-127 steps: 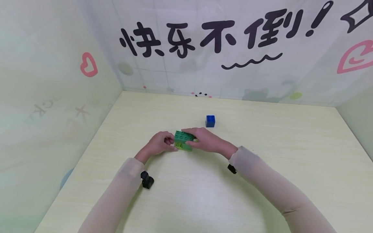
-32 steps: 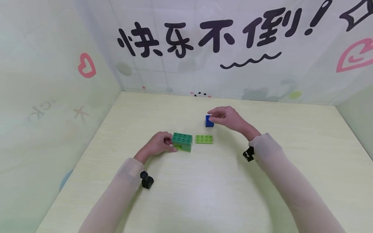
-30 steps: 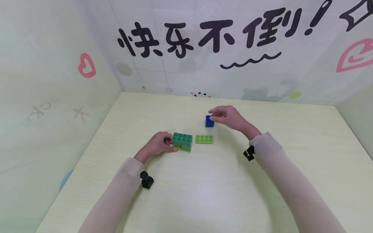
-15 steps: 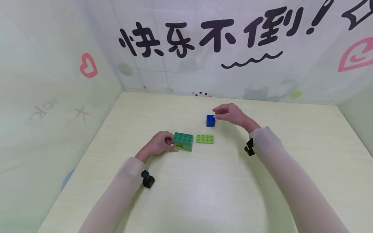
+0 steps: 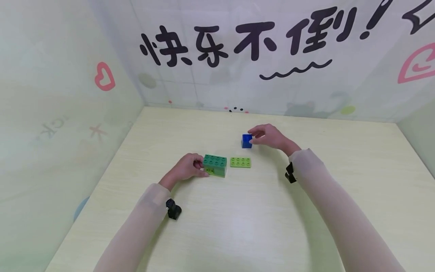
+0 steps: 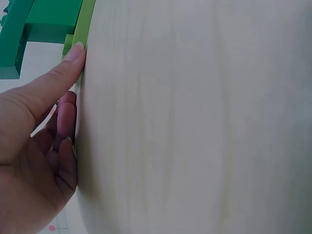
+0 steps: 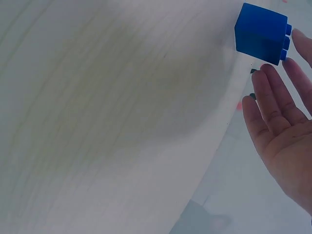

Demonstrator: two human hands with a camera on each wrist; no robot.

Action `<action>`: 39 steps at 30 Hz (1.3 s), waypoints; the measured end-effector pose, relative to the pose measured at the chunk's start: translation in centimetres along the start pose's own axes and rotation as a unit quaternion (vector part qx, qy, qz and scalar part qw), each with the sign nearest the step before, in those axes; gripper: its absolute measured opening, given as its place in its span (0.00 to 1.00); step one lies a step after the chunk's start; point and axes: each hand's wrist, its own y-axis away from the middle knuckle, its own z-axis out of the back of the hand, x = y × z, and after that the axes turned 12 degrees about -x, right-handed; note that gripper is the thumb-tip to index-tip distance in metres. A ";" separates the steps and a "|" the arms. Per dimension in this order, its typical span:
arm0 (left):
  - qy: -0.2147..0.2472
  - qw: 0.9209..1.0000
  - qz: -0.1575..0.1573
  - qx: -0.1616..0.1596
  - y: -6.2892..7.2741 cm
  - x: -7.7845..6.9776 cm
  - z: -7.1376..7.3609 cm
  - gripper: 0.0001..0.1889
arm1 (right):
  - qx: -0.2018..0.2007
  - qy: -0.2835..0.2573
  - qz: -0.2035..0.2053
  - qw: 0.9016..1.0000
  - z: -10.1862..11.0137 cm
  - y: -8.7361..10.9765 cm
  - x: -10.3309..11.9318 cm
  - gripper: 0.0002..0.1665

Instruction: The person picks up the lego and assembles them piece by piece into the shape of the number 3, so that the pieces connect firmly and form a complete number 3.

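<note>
A stack of toy building bricks, with a long green brick (image 5: 215,160) on top and a thin lime plate (image 6: 84,22) at its base, stands on the table. My left hand (image 5: 185,166) pinches the stack's left end, thumb against the lime plate's edge; its other fingers curl partly out of sight behind. Just right of the stack, a separate lime plate (image 5: 240,162) lies flat, studs up. Farther back is a small blue brick (image 5: 246,141). Around its right side hovers my right hand (image 5: 270,135), fingers spread; the right wrist view shows a gap between fingertips and studs.
The pale wooden table (image 5: 238,219) ends at a printed back wall (image 5: 217,87) and side walls. A black wrist camera (image 5: 174,210) sits under the left sleeve, another black wrist camera (image 5: 290,173) under the right.
My right hand has left the green stack and moved back and right to the blue brick, lately dropping slightly beside it. The separate lime plate now shows. My left hand has stayed put.
</note>
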 end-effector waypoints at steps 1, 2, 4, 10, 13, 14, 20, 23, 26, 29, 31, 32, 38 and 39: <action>-0.001 1.000 0.002 0.000 0.0 0.0 0.0 0.13 | -0.001 0.001 -0.002 1.000 -0.1 -0.1 -0.1 0.26; -0.001 1.000 0.005 0.000 0.0 0.0 0.0 0.13 | -0.002 0.001 -0.006 1.000 -0.1 -0.1 -0.1 0.26; -0.004 1.000 0.004 0.000 0.0 0.0 0.0 0.13 | -0.004 -0.003 -0.012 1.000 -0.3 -0.2 -0.1 0.26; -0.005 1.000 0.012 -0.002 0.0 0.0 -0.1 0.13 | -0.004 -0.008 -0.022 1.000 -0.8 -0.4 -0.3 0.27; -0.006 1.000 0.012 -0.001 0.0 0.0 -0.2 0.13 | -0.006 -0.006 -0.019 1.000 -0.9 -0.4 -0.5 0.27; -0.007 1.000 0.010 -0.001 0.0 0.0 -0.2 0.13 | -0.007 -0.006 -0.019 1.000 -0.9 -0.4 -0.5 0.27; -0.008 1.000 0.006 -0.004 0.0 0.0 -0.1 0.14 | -0.009 -0.016 -0.014 1.000 -1.0 -0.3 -0.6 0.27; -0.006 1.000 0.006 -0.003 0.1 0.0 0.0 0.14 | -0.013 -0.015 -0.011 1.000 -1.1 -0.4 -0.6 0.27; -0.006 1.000 0.004 -0.003 0.1 0.0 0.0 0.13 | -0.014 -0.011 -0.008 1.000 -1.1 -0.3 -0.5 0.26; -0.006 1.000 -0.002 -0.003 0.0 0.1 0.0 0.13 | -0.014 -0.006 -0.008 1.000 -1.1 -0.3 -0.4 0.26; -0.004 1.000 -0.002 -0.003 0.0 0.1 0.0 0.13 | -0.014 -0.002 -0.005 1.000 -1.1 -0.3 -0.3 0.26; -0.002 1.000 -0.002 -0.003 0.0 0.1 0.0 0.13 | -0.014 0.000 -0.004 1.000 -1.0 -0.3 -0.2 0.26; 0.001 1.000 -0.001 -0.001 0.1 -0.1 0.0 0.13 | -0.019 0.005 0.012 1.000 -0.9 -0.3 0.2 0.26; 0.000 1.000 -0.001 0.000 0.1 -0.1 0.0 0.13 | -0.019 0.004 0.015 1.000 -0.8 -0.3 0.2 0.26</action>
